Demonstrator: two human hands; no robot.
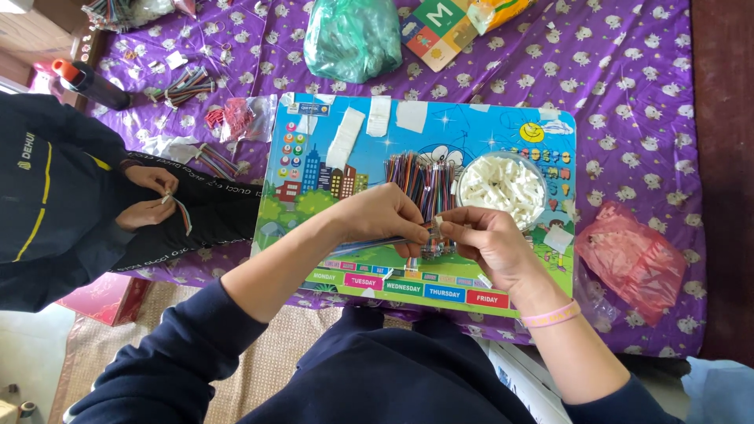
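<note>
Pinching a small white connector (437, 224) between both hands, your left hand (385, 216) and right hand (487, 239) are closed on it and its coloured wire strip (369, 245), above the picture board (314, 196). I'd guess a slip could bend the wires. The wire bundle (420, 184) and bowl of white connectors (503, 187) crowd you; open room's near the board's front edge.

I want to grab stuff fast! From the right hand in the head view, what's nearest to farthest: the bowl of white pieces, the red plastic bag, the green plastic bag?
From the right hand:
1. Bowl of white pieces, just above it.
2. Red plastic bag, off to the right.
3. Green plastic bag, at the top.
</note>
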